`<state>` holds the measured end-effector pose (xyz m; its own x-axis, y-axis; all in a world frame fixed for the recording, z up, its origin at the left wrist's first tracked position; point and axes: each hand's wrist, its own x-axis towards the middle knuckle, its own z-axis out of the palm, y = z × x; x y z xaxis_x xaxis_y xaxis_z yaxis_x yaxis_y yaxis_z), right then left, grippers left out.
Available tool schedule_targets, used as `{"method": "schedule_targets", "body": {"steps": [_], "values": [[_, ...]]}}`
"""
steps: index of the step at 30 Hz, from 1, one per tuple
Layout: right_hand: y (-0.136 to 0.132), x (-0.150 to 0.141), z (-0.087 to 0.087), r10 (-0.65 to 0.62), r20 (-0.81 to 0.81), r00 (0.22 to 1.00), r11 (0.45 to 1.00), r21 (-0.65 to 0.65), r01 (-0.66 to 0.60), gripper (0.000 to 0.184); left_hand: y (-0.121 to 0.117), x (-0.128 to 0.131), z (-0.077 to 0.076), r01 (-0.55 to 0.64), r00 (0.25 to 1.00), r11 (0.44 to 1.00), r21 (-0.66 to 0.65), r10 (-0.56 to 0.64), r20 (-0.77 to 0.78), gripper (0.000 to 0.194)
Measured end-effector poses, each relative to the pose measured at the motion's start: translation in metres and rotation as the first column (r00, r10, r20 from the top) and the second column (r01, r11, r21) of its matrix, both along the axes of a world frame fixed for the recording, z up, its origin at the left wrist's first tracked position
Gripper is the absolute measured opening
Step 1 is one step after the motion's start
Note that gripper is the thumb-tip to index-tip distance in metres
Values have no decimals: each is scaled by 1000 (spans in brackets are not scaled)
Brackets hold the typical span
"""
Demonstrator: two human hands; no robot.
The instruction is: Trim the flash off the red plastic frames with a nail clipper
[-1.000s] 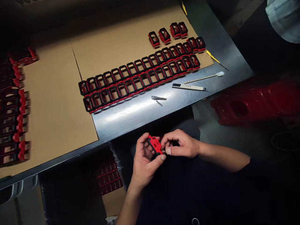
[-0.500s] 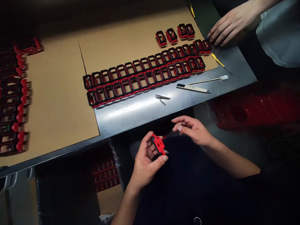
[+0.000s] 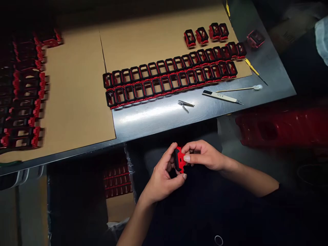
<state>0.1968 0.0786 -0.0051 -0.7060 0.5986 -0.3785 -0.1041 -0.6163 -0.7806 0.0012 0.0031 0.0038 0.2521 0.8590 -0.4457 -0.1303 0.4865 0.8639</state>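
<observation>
Dim light falls on a silver metal worktop partly covered by flat brown cardboard, bearing close-packed rows of black-and-red rectangular frames. In front of its near edge, the left hand grips a small red-and-black plastic part by its ends; the right hand pinches its red side. Slipping fingertips could drop it off the worktop; uneven thumb pressure could bend its narrow red end; a careless reach could topple neighbouring frames.
</observation>
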Motion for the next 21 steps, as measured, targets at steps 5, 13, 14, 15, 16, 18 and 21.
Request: {"method": "schedule_targets", "body": {"steps": [5, 13, 14, 15, 16, 18, 21], "values": [[-3, -3, -2, -22, -21, 1000, 1000, -8, 22, 32, 0, -2, -2, -6, 1000, 1000, -16, 5, -9, 86], [-5, 2, 0, -126, 115, 985, 790, 613, 29, 13, 4, -8, 6, 17, 985, 997, -72, -28, -168, 63], [-5, 2, 0, -137, 103, 985, 757, 652, 37, 12, 6, -8, 10, 30, 975, 996, -83, -47, -215, 59], [-5, 2, -1, -148, 88, 985, 723, 689, 48, 12, 7, -6, 14, 43, 963, 995, -93, -66, -259, 56], [-5, 2, -2, -163, 73, 984, 684, 727, 59, 11, 8, -5, 18, 54, 951, 994, -100, -82, -298, 55], [-5, 0, -3, -186, 47, 982, 600, 797, 75, 10, 11, -2, 25, 71, 928, 992, -109, -106, -358, 58], [-6, -1, -5, -205, 26, 978, 497, 864, 81, 10, 12, 2, 29, 73, 896, 991, -110, -114, -429, 69]]}}
